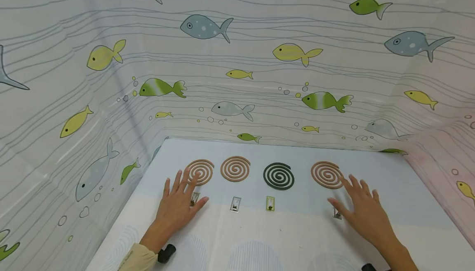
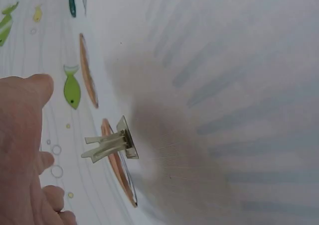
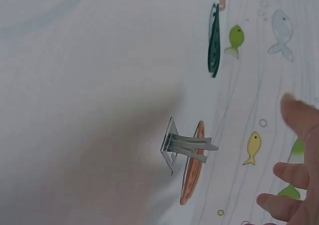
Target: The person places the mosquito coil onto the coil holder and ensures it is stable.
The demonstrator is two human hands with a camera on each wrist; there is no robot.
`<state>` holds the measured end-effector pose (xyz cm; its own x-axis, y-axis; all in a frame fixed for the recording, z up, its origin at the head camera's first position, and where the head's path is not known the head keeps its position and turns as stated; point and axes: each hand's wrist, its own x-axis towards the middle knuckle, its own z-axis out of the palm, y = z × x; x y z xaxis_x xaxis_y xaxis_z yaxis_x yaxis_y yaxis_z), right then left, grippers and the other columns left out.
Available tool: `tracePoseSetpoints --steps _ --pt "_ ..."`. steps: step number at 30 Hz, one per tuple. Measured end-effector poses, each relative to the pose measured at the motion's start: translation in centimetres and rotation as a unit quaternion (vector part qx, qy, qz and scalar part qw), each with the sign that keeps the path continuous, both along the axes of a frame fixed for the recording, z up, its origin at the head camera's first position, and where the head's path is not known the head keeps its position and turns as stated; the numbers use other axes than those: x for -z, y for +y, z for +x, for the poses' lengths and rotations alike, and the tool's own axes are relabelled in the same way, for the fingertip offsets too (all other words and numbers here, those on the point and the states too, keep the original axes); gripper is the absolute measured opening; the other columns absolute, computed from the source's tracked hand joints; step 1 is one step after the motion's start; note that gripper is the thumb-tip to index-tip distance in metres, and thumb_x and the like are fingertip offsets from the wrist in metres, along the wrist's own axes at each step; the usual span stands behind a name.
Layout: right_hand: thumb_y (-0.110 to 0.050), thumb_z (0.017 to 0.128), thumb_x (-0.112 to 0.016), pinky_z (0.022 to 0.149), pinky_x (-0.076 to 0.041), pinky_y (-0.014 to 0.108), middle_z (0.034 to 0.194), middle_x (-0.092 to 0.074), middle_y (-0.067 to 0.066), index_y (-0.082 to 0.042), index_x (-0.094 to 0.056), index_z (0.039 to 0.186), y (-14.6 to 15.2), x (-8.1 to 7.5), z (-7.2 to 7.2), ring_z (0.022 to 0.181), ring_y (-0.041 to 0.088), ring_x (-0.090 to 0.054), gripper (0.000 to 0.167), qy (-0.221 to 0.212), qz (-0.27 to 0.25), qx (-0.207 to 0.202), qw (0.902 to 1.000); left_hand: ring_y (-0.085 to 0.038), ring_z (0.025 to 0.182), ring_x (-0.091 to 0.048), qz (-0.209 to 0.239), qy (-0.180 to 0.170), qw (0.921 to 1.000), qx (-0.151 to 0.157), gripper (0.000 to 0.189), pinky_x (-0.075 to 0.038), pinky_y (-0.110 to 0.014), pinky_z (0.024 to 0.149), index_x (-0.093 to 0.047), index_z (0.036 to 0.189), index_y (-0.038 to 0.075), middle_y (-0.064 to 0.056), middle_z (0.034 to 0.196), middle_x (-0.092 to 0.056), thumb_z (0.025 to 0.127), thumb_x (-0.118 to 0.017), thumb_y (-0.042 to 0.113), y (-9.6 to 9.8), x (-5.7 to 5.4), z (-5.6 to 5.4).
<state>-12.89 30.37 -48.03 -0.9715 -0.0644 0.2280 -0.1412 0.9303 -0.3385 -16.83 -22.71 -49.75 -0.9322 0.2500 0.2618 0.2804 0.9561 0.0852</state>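
Spiral mosquito coils lie in a row on the table. From the left come a brown coil (image 1: 205,173), a second brown coil (image 1: 235,169) and a dark green coil (image 1: 278,176); another brown coil (image 1: 326,175) is at the right. Small metal coil stands line up before them: a left stand (image 1: 194,199), a silver stand (image 1: 235,204), a yellow-green stand (image 1: 270,203) and a right stand (image 1: 337,213). My left hand (image 1: 176,209), fingers spread, overlaps the leftmost coil and stand. My right hand (image 1: 365,215), likewise spread, hovers by the rightmost pair. Neither holds anything. Upright prongs show on the stand (image 2: 107,145) in the left wrist view.
A fish-patterned sheet (image 1: 267,97) forms walls at the back and both sides of the pale table (image 1: 274,238). Dark wrist devices show at the left wrist (image 1: 167,253) and at the bottom right. A beige sleeve (image 1: 139,258) covers the left forearm.
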Motion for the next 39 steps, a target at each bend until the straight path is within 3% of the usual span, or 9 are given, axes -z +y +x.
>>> tracePoseSetpoints --steps 4,6,11,17,21,26,31,39 --pt "-0.044 0.1 -0.066 0.099 -0.038 0.072 0.146 -0.05 0.032 -0.002 -0.049 0.149 -0.3 -0.5 0.1 0.129 0.057 -0.047 0.066 0.029 -0.036 0.01 0.9989 -0.043 0.152 -0.024 0.03 -0.008 0.9995 0.005 0.082 -0.016 -0.066 0.118 -0.031 0.163 0.013 -0.02 0.167 -0.021 0.1 -0.057 0.058 0.0 0.0 -0.2" --pt "-0.036 0.1 -0.069 0.085 -0.049 0.066 0.133 -0.061 0.031 0.0 -0.056 0.142 -0.5 -0.6 0.1 0.111 0.051 -0.062 0.057 0.051 -0.044 0.016 0.9976 -0.044 0.15 -0.028 0.053 -0.008 0.9985 0.01 0.079 -0.02 -0.066 0.116 -0.033 0.161 0.01 -0.022 0.166 -0.023 0.101 -0.06 0.053 -0.1 0.0 -0.3" --pt "-0.025 0.097 -0.074 0.064 -0.055 0.054 0.107 -0.072 0.026 -0.002 -0.065 0.131 -1.3 -0.9 0.1 0.075 0.036 -0.069 0.042 0.074 -0.064 0.024 0.9949 -0.045 0.144 -0.038 0.113 -0.011 0.9932 0.027 0.069 -0.03 -0.064 0.113 -0.045 0.152 -0.002 -0.026 0.159 -0.037 0.101 -0.067 0.039 -0.2 0.0 -0.2" --pt "-0.031 0.1 -0.07 0.063 -0.056 0.044 0.106 -0.074 0.018 -0.007 -0.068 0.129 -2.5 -1.1 0.1 0.071 0.024 -0.07 0.037 0.037 -0.097 0.026 0.9943 -0.048 0.137 -0.046 0.162 -0.042 0.9853 0.033 0.06 -0.039 -0.062 0.108 -0.052 0.147 -0.001 -0.025 0.156 -0.042 0.101 -0.068 0.034 -0.3 0.0 -0.2" --pt "-0.03 0.101 -0.068 0.062 -0.055 0.036 0.105 -0.074 0.012 -0.01 -0.069 0.126 -3.4 -1.4 -0.2 0.072 0.018 -0.069 0.032 0.022 -0.115 0.013 0.993 -0.041 0.135 -0.051 0.192 -0.044 0.9797 0.036 0.051 -0.042 -0.057 0.108 -0.057 0.141 0.0 -0.022 0.147 -0.054 0.101 -0.069 0.03 -0.4 0.0 -0.3" --pt "-0.021 0.099 -0.071 0.063 -0.055 0.031 0.104 -0.075 0.008 -0.009 -0.073 0.119 -4.7 -1.5 -0.6 0.078 0.02 -0.07 0.024 0.046 -0.122 0.002 0.9914 -0.034 0.126 -0.059 0.223 -0.043 0.9735 0.031 0.04 -0.046 -0.054 0.103 -0.062 0.133 0.004 -0.012 0.129 -0.066 0.101 -0.07 0.027 -0.6 0.2 -0.5" --pt "-0.015 0.097 -0.073 0.065 -0.056 0.029 0.104 -0.076 0.004 -0.009 -0.075 0.114 -5.9 -1.4 -0.8 0.081 0.018 -0.071 0.018 0.071 -0.129 -0.011 0.9891 -0.033 0.12 -0.06 0.251 -0.055 0.9662 0.015 0.04 -0.049 -0.052 0.099 -0.063 0.131 0.004 -0.011 0.127 -0.066 0.101 -0.069 0.03 -1.1 0.6 -0.7" --pt "-0.014 0.097 -0.073 0.067 -0.056 0.026 0.101 -0.076 0.001 -0.011 -0.075 0.114 -7.5 -1.3 -1.1 0.082 0.015 -0.07 0.017 0.058 -0.148 -0.023 0.9871 -0.029 0.114 -0.063 0.305 -0.072 0.9495 -0.002 0.034 -0.052 -0.053 0.091 -0.066 0.126 0.008 -0.007 0.123 -0.067 0.101 -0.068 0.031 -1.3 0.3 -0.9"
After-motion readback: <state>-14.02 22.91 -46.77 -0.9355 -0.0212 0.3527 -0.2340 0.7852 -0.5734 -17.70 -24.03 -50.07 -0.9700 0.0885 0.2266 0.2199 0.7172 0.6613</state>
